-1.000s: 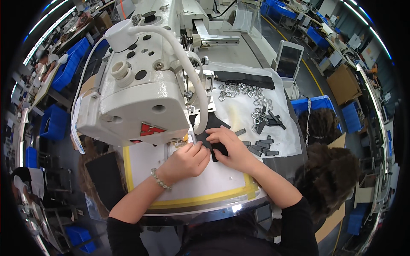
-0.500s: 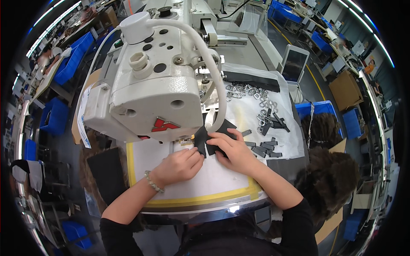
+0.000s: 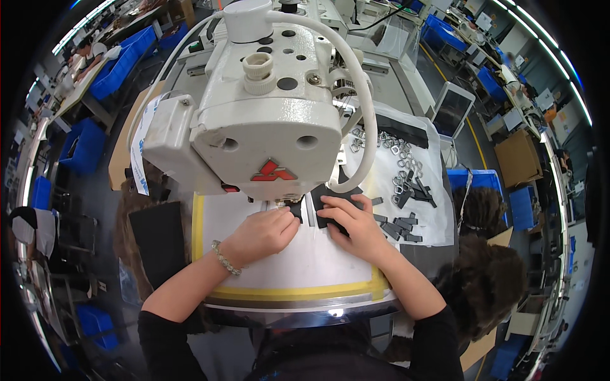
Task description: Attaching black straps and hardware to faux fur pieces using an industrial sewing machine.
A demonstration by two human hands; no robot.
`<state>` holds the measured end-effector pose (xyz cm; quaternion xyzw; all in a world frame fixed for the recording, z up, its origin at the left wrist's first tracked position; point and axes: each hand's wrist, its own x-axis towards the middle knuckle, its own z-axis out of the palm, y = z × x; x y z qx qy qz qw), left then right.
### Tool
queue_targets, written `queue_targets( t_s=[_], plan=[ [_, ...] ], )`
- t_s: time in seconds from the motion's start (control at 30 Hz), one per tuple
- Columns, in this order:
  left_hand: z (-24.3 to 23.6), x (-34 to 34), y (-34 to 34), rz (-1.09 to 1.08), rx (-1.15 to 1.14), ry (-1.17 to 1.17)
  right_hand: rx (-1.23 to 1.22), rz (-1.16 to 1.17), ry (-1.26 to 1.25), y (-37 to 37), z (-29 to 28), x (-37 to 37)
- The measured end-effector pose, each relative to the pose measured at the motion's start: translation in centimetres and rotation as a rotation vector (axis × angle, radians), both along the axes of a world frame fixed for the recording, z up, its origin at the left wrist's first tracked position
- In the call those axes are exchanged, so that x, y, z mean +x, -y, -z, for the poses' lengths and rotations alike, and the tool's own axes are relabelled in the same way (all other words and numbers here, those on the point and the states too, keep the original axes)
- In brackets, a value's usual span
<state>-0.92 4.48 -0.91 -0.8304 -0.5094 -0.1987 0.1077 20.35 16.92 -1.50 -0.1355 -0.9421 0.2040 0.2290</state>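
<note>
My left hand [image 3: 270,230] is closed, its fingertips pinching the edge of a small black fabric piece [image 3: 297,210] just under the sewing machine head [image 3: 267,143]. To its right, my right hand [image 3: 356,223] rests with fingers apart on a larger black fabric piece [image 3: 323,202], pressing it to the white work surface [image 3: 298,267]. A narrow gap with a pale grey strip in it lies between the two black pieces. The machine head hides the needle area and the far side of the small piece.
Right of my hand, a white sheet [image 3: 432,219] carries several metal rings [image 3: 401,181] and small black strap tabs [image 3: 400,227]. A tablet [image 3: 452,109] stands beyond. Brown fur pieces [image 3: 489,286] hang at the right; a black panel [image 3: 157,244] lies on fur at the left.
The view has shifted, so the machine head appears farther right. The gap between the black pieces looks wider. Both hands stay at the pieces, my right hand having moved slightly rightward.
</note>
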Motion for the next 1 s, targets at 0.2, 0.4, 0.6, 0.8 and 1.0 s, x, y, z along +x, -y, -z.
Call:
queue_targets(
  t_s=[0.2, 0.4, 0.6, 0.8, 1.0],
  plan=[
    [0.1, -0.3, 0.9, 0.025, -0.086, 0.005, 0.011, 0.012, 0.032, -0.1, -0.5, 0.0],
    [0.4, -0.1, 0.8, 0.084, 0.057, -0.035, 0.160, -0.045, -0.004, -2.3, -1.4, -2.7],
    [0.5, -0.2, 0.6, 0.024, 0.084, -0.086, 0.167, -0.053, 0.019, -2.9, -1.3, -3.9],
    [0.3, -0.1, 0.6, 0.009, 0.088, -0.122, 0.188, -0.012, 0.046, -3.3, -0.7, -4.0],
    [0.3, 0.3, 0.9, 0.020, 0.039, -0.137, 0.270, -0.002, 0.118, -3.1, -0.1, -3.8]
  ],
)
